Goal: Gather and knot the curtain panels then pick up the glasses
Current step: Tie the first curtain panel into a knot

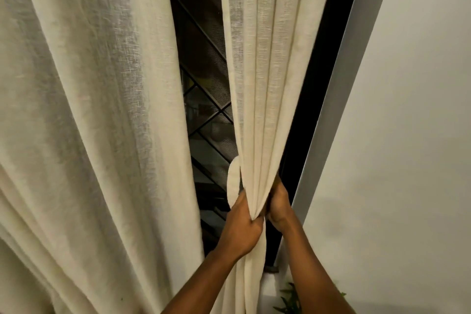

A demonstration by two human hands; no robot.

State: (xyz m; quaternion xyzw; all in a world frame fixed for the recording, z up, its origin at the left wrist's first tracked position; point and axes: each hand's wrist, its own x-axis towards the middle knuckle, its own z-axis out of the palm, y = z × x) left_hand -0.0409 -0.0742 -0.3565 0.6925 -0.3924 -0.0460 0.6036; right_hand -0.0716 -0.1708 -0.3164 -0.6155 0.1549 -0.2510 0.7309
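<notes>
Room: a plain pale grey wall [407,135] is filling the right side, and a pale slanting window jamb [339,109] is running up beside it, with a black window frame [318,84] just inside
Window: a black diagonal metal grille [204,99] over dark glass is showing in the gap between the two curtains
Left side: a wide cream linen curtain panel [89,109] is hanging in loose, deep folds, apart from both hands
Right side: a narrower cream linen curtain panel [265,84] is being drawn into tight pleats that are converging low in the view, in front of the black frame
Loop: a small cream fabric loop [233,181] is bulging out on the left edge of the gathered panel, just above the left hand
Corner: green plant leaves [290,301] are peeking out at the bottom, behind the right forearm
Left hand [242,229]: reaching up from below, fingers clenching round the bunched pleats from the left, knuckles facing the camera
Right hand [277,209]: reaching up alongside, slightly higher, gripping the same bundle from the right, its fingers tucking behind the cloth
Below the hands: the gathered cloth is falling in one narrow rope between the two forearms
</notes>
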